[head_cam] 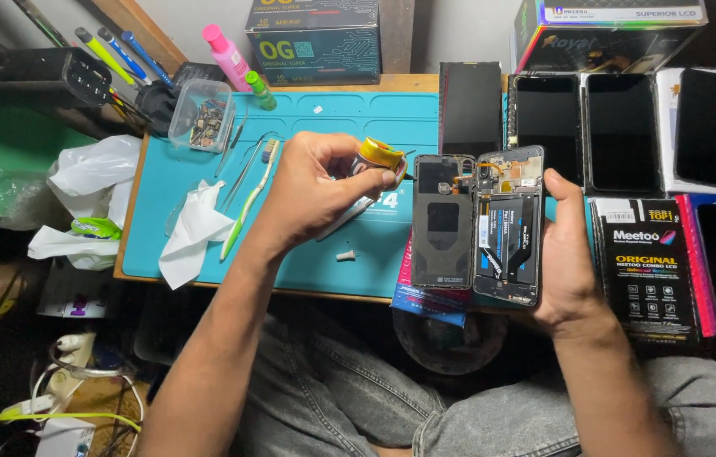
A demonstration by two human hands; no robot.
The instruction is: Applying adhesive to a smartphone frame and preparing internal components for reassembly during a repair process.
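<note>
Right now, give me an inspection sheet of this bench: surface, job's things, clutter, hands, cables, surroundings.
Surface: teal work mat on a wooden table, partly covered.
Job's things: opened phone with its battery exposed; a detached back panel lies beside it; small yellow tube.
Clutter: white tissue, green toothbrush, tweezers, clear box of small parts, pink bottle, small white scrap on the mat.
Hands: left hand grips the yellow tube in its fingers; right hand holds the opened phone by its edge.
Cables: white and yellow leads on the floor at lower left.
Surroundings: spare phone screens, printed boxes, screwdrivers, plastic bags.
</note>
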